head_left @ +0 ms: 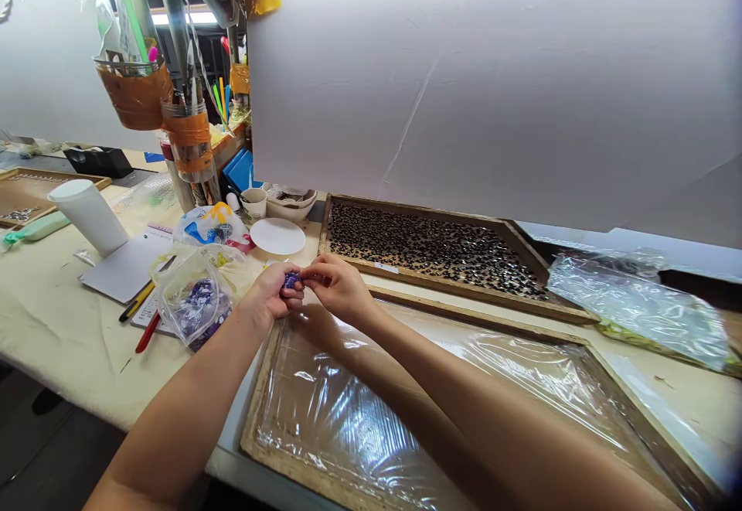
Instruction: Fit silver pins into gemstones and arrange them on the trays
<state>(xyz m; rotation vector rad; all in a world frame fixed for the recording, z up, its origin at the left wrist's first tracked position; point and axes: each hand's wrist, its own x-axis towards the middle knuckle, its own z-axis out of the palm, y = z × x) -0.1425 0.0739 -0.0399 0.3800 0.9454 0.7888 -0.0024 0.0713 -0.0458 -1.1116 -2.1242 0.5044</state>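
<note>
Both my hands meet over the top left corner of a wooden tray covered in clear plastic film. My left hand is closed around a small blue and purple piece. My right hand pinches the same piece from the right with fingertips pressed together. Just left of my left hand lies a clear plastic bag holding several more blue-purple pieces.
A second wooden tray full of small dark pieces lies behind. A white cup, white round lid, small cup, pens, paper, and a crinkled plastic bag surround it. Taped tool holders stand behind, and a white sheet hangs above.
</note>
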